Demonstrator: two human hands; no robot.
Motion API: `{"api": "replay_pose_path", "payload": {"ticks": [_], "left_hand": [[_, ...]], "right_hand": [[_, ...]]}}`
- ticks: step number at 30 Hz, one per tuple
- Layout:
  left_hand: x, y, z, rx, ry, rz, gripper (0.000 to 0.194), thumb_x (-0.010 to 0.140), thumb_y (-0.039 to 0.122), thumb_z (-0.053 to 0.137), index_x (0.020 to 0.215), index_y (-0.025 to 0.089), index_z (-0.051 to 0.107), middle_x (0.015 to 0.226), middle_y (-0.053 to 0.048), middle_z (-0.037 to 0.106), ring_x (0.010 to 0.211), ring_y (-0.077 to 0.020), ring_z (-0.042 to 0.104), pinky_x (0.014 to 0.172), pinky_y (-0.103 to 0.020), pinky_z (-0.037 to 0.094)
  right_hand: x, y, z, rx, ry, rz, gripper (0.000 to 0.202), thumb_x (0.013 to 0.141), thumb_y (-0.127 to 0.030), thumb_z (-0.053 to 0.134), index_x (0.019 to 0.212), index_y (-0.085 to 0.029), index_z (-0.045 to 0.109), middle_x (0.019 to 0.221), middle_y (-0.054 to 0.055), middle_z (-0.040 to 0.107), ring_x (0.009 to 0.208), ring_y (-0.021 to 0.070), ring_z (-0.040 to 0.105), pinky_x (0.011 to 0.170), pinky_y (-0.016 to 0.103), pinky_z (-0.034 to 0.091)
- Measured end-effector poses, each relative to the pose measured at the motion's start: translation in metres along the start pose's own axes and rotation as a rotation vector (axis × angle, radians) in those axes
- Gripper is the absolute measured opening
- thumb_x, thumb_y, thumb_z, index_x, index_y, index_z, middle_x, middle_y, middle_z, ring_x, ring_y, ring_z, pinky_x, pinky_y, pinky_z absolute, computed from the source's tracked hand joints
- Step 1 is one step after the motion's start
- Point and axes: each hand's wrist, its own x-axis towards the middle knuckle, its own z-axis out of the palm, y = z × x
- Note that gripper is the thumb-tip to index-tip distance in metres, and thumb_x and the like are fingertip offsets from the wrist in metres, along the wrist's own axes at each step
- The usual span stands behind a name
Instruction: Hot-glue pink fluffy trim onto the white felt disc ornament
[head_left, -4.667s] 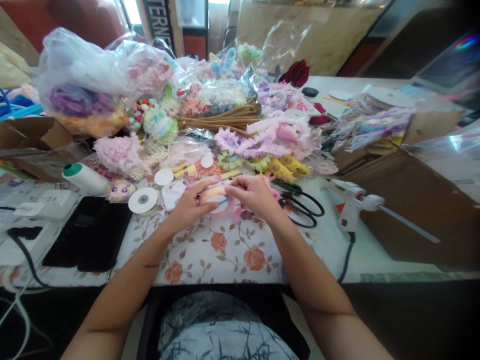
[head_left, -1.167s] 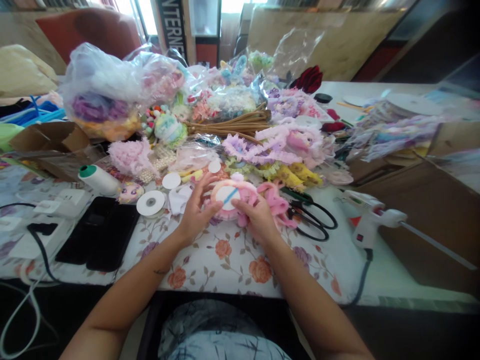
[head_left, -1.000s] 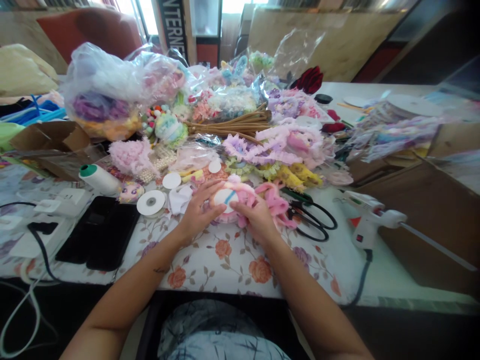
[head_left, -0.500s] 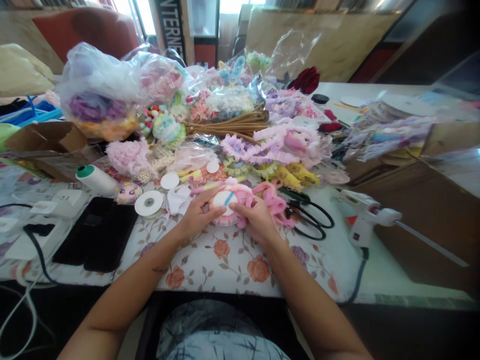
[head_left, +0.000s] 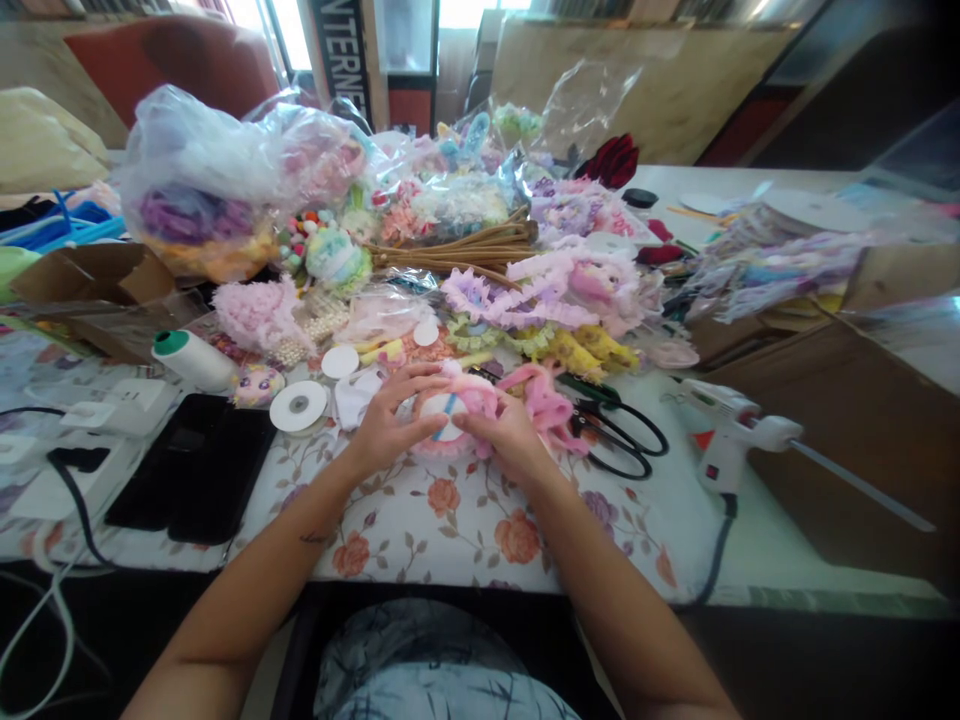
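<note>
Between my two hands is a round pink ruffled rosette [head_left: 480,392] with a white disc in its centre and a blue strip across the disc. My left hand [head_left: 396,418] grips its left side, thumb on the disc's lower edge. The right side is held by my right hand [head_left: 511,432], whose thumb presses on the disc; its other fingers are partly hidden. A loose pink ruffled trim [head_left: 546,402] lies just beyond my right hand, beside black-handled scissors [head_left: 619,440]. White fabric [head_left: 356,398] lies near my left fingers.
A glue gun [head_left: 731,425] with its cord rests at right, before a cardboard box [head_left: 847,440]. On the left are a thread cone [head_left: 193,360], a ribbon spool [head_left: 298,408], dark phones [head_left: 191,465] and chargers [head_left: 112,420]. Bagged trims and brown stems [head_left: 457,250] pile up behind.
My left fingers have shifted up along the rosette's edge. The rosette has turned a little, so the blue strip now stands more upright. The surrounding things have stayed put.
</note>
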Motion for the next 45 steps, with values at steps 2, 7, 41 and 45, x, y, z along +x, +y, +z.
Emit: {"api": "replay_pose_path", "payload": {"ticks": [2,7,41,45], "left_hand": [[0.0,-0.001,-0.001,0.015,-0.012,-0.015,0.035,0.08,0.036,0.073,0.114,0.025,0.071,0.131,-0.012,0.059,0.126,-0.0291,0.052,0.111,-0.046,0.037],[0.0,-0.005,0.002,-0.005,0.008,-0.057,0.034,0.077,0.038,0.076,0.109,0.024,0.073,0.129,-0.013,0.061,0.125,-0.0297,0.054,0.11,-0.047,0.038],[-0.001,-0.011,0.003,-0.071,-0.08,-0.054,0.049,0.08,0.035,0.072,0.128,0.028,0.062,0.141,-0.01,0.055,0.135,-0.0301,0.046,0.114,-0.049,0.033],[-0.001,-0.01,0.007,-0.054,-0.102,-0.064,0.054,0.079,0.038,0.074,0.13,0.027,0.06,0.142,-0.01,0.054,0.136,-0.0302,0.044,0.115,-0.049,0.032]], "right_hand": [[0.0,0.0,0.0,0.031,-0.013,-0.005,0.031,0.059,-0.031,0.085,0.086,-0.02,0.073,0.066,-0.003,0.066,0.051,0.0107,0.052,0.048,0.023,0.041],[0.0,0.003,0.0,0.078,0.011,0.021,0.027,0.057,-0.029,0.087,0.078,-0.019,0.073,0.07,-0.001,0.069,0.06,0.0144,0.06,0.059,0.028,0.048],[0.0,0.002,-0.002,0.11,0.068,0.034,0.031,0.056,-0.032,0.087,0.078,-0.018,0.069,0.068,0.0,0.067,0.057,0.0153,0.059,0.051,0.027,0.047],[0.0,0.0,-0.002,0.162,0.055,0.014,0.033,0.057,-0.032,0.086,0.082,-0.018,0.07,0.071,0.001,0.068,0.061,0.0163,0.062,0.056,0.028,0.05]]}}
